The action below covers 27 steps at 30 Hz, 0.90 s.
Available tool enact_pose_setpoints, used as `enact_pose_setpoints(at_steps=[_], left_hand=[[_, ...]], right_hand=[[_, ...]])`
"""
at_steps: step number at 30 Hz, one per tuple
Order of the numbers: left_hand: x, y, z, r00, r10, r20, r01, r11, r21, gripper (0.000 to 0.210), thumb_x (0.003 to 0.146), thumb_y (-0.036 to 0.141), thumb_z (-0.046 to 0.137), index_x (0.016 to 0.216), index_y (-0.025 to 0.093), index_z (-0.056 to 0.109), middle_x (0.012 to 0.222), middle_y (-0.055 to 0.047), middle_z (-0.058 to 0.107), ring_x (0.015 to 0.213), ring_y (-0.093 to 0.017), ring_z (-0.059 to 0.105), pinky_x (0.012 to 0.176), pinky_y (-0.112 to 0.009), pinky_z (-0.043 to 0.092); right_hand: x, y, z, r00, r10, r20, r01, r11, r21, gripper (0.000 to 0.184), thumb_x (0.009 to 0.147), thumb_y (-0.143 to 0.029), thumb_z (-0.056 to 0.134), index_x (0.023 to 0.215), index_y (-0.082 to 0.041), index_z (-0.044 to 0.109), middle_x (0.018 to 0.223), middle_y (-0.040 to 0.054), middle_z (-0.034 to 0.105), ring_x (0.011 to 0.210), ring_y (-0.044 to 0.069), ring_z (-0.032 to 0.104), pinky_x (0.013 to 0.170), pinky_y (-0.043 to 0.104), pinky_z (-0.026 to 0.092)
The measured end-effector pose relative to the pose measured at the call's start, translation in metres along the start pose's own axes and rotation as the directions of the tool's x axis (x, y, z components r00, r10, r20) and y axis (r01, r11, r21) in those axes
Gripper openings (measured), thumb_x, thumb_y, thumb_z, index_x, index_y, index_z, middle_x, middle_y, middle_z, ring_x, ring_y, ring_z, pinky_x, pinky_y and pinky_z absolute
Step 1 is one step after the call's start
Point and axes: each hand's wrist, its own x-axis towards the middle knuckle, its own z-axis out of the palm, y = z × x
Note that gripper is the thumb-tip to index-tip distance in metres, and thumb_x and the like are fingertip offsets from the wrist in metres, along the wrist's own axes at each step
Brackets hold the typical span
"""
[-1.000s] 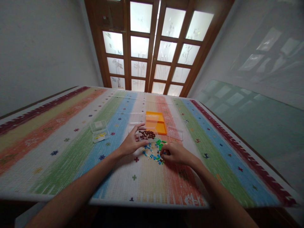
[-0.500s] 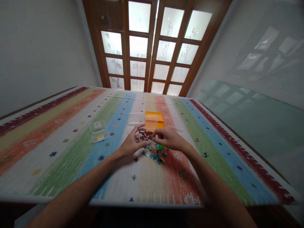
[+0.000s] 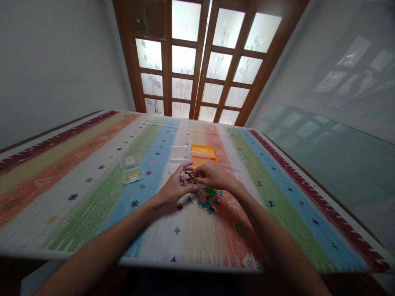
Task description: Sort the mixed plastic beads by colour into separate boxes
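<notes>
My left hand [image 3: 175,186] is curled around the near-left side of a small clear plastic box of brown pieces [image 3: 189,176], thumb in front and fingers behind. My right hand [image 3: 215,176] reaches over the box from the right, its thumb and fingertips pinched together among the brown pieces. Whatever lies between those fingertips is too small to make out. Just below both hands, a loose pile of small blue, green and cream toy bricks [image 3: 203,204] is spread on the tablecloth.
Behind the hands stands an orange-yellow tray [image 3: 203,149], with a clear plastic case [image 3: 176,165] beside it. To the left, an open clear box [image 3: 132,181] holds several yellow pieces. A striped tablecloth [image 3: 160,242] covers the table; wooden glazed doors [image 3: 199,61] stand beyond.
My right hand has moved left over the box, and its fingertips now reach into the brown pieces. My left hand keeps its hold. The whole view has shifted slightly.
</notes>
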Motion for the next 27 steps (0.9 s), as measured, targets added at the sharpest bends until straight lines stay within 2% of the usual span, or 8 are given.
enact_pose_setpoints(at_steps=[7,11,18,20,23,25,27], left_hand=[[0.001,0.001,-0.001,1.000,0.015,0.002,-0.015,1.000,-0.002,0.077,0.069,0.022,0.086,0.136,0.028,0.049,0.130,-0.010,0.054,0.103,-0.021,0.068,0.092,-0.038,0.056],[0.001,0.001,-0.001,0.999,0.031,-0.012,-0.031,0.999,0.018,0.078,0.069,0.022,0.086,0.138,0.028,0.048,0.133,-0.011,0.053,0.103,-0.022,0.068,0.093,-0.039,0.057],[0.002,0.001,-0.003,0.999,0.030,-0.027,-0.029,0.998,0.051,0.078,0.070,0.026,0.086,0.137,0.027,0.047,0.138,-0.013,0.050,0.104,-0.023,0.069,0.095,-0.043,0.056],[0.002,0.000,-0.004,0.999,0.032,-0.027,-0.031,0.998,0.047,0.078,0.070,0.027,0.086,0.137,0.026,0.047,0.137,-0.013,0.051,0.105,-0.024,0.068,0.095,-0.043,0.055],[0.002,-0.001,-0.005,0.998,0.034,-0.050,-0.032,0.998,0.051,0.076,0.070,0.026,0.085,0.136,0.025,0.047,0.135,-0.013,0.051,0.107,-0.024,0.067,0.095,-0.042,0.055],[0.002,-0.002,-0.006,0.997,0.029,-0.072,-0.024,0.998,0.065,0.076,0.070,0.025,0.085,0.136,0.025,0.047,0.134,-0.013,0.051,0.106,-0.024,0.067,0.093,-0.042,0.056],[0.002,-0.002,-0.006,0.996,0.026,-0.083,-0.020,0.997,0.073,0.076,0.070,0.024,0.085,0.136,0.025,0.047,0.134,-0.014,0.051,0.105,-0.024,0.067,0.092,-0.042,0.056]], right_hand=[[-0.003,-0.004,-0.005,1.000,0.021,-0.024,-0.021,1.000,-0.005,0.016,0.081,-0.015,0.061,0.079,-0.015,0.077,0.066,0.0034,0.069,0.056,0.010,0.051,0.056,0.023,0.028],[-0.010,-0.004,-0.009,0.996,0.058,-0.072,-0.056,0.998,0.041,0.019,0.080,-0.013,0.061,0.088,-0.017,0.079,0.066,0.0013,0.067,0.058,0.010,0.051,0.058,0.022,0.030],[-0.035,0.020,-0.015,0.991,0.075,-0.115,-0.051,0.978,0.202,0.021,0.080,-0.015,0.058,0.089,-0.014,0.076,0.055,-0.0046,0.051,0.051,0.008,0.041,0.054,0.022,0.028],[-0.044,0.028,-0.014,0.995,0.062,-0.081,-0.039,0.964,0.263,0.021,0.081,-0.019,0.059,0.090,-0.014,0.077,0.054,-0.0051,0.049,0.050,0.008,0.039,0.052,0.022,0.028],[-0.055,0.035,-0.008,0.999,0.013,0.050,-0.028,0.947,0.319,0.020,0.081,-0.021,0.060,0.088,-0.013,0.077,0.053,-0.0046,0.052,0.048,0.008,0.040,0.051,0.022,0.030],[-0.059,0.036,0.001,0.991,-0.022,0.132,-0.022,0.947,0.321,0.020,0.081,-0.021,0.062,0.089,-0.014,0.078,0.058,-0.0021,0.060,0.051,0.009,0.046,0.053,0.022,0.034],[-0.061,0.038,0.012,0.986,-0.032,0.165,-0.021,0.951,0.309,0.020,0.081,-0.020,0.062,0.093,-0.015,0.078,0.071,0.0016,0.071,0.059,0.011,0.056,0.060,0.022,0.040]])
